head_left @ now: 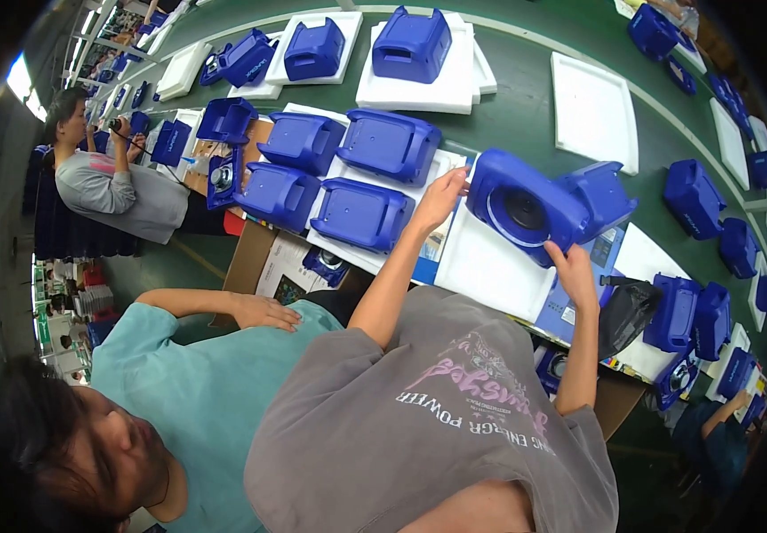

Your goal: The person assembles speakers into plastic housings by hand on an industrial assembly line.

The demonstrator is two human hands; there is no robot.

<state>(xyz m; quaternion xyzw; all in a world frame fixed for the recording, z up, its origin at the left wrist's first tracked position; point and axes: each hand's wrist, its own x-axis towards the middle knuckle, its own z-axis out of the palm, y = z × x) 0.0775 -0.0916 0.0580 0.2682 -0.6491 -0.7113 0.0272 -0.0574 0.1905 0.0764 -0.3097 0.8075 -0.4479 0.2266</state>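
Note:
A blue plastic speaker housing (501, 191) is tilted up in front of me, its round black speaker cone (524, 210) facing me. My left hand (439, 200) has its fingers closed at the housing's left edge. On the lower right edge, my right hand (573, 275) pinches the same housing between thumb and fingers. Directly behind it, partly covered, is another blue housing (604, 197). Beneath lies a white foam tray (499, 271) on the bench.
Several blue housings (361, 213) stand on foam at my left, with more across the green conveyor (517, 107). A bare foam tray (593, 111) lies there. A black bag (628, 311) is near my right forearm. A co-worker in teal (206, 382) is close at my left.

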